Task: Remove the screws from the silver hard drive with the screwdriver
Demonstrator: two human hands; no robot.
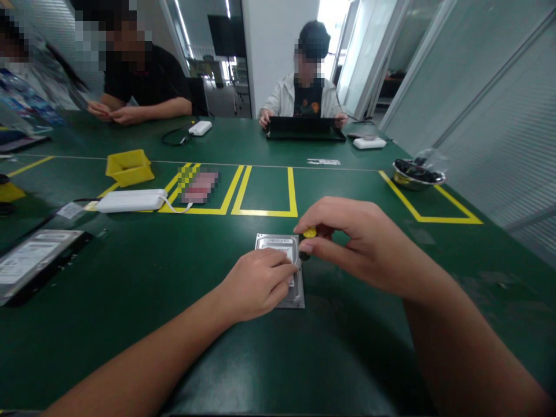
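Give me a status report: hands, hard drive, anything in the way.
Left hand resting on hard drive. Right hand pinching yellow-capped screwdriver at the drive's right edge. Nothing blocking; white box and yellow bin sit well off left.

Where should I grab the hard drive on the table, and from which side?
Probably pinch the hard drive across its long side edges, from above at the near end: it lies flat, and the right hand with the screwdriver crowds the far corner.

A silver hard drive (278, 243) lies flat, label up, on the green table (174, 278); a yellow-capped black screwdriver (309, 233) stands nearly upright at its right edge.
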